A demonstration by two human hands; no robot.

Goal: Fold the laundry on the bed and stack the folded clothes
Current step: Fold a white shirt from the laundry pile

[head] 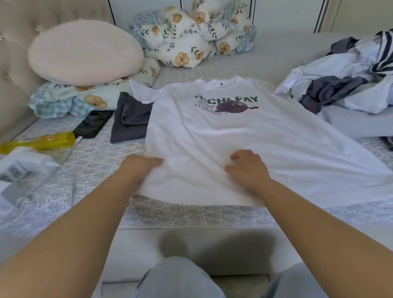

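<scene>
A white T-shirt (226, 141) with a green and purple print lies spread face up on the bed, collar away from me. My left hand (141, 168) grips the shirt's lower left edge, its fingers tucked under the cloth. My right hand (248, 165) rests on the shirt near the hem with its fingers slightly curled on the fabric. A folded dark grey garment (129, 122) lies left of the shirt. On the right sits a heap of unfolded laundry (353, 83) in white, grey and stripes.
A pink pillow (83, 52) and a bunched floral quilt (193, 35) lie at the headboard end. A yellow bottle (37, 142), a black phone (93, 124) and a white charger with cables (13, 173) are on the left. The bed edge (198, 224) runs in front of my knees.
</scene>
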